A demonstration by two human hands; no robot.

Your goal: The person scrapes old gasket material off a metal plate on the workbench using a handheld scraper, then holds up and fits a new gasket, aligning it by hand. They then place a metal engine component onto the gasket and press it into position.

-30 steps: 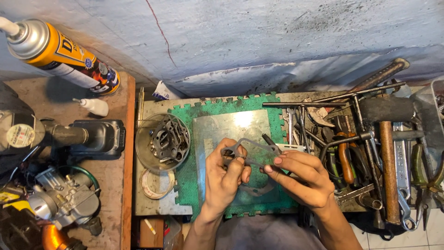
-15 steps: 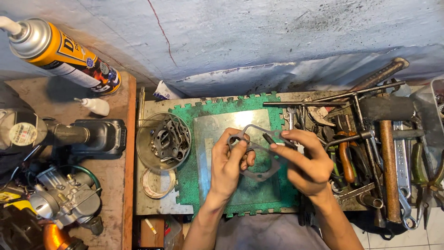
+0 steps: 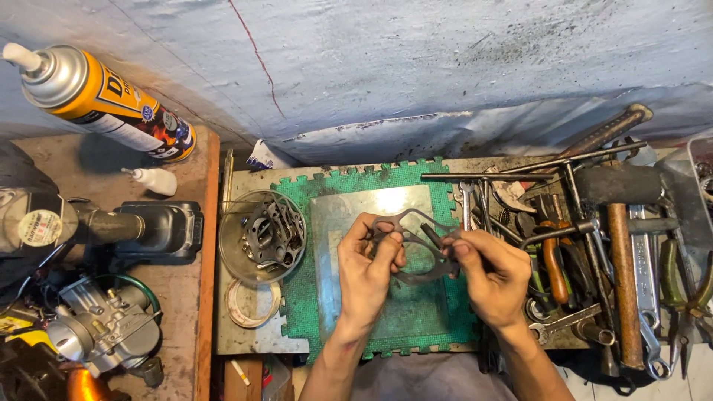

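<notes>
Head view: tools (image 3: pixel 594 223) crowd beside gasket (image 3: pixel 416 249).

Over the past second both hands have come up from the near part of the green mat (image 3: pixel 438 327) toward its middle. The left hand (image 3: pixel 369 275) and right hand (image 3: pixel 494 276) have lifted the thin grey gasket (image 3: pixel 412 249) with them, so it now sits higher over the shiny metal sheet (image 3: pixel 338 223). The gasket, earlier lying flatter between the palms, is now pinched at both ends by the fingertips, its ring opening showing between the hands.
</notes>
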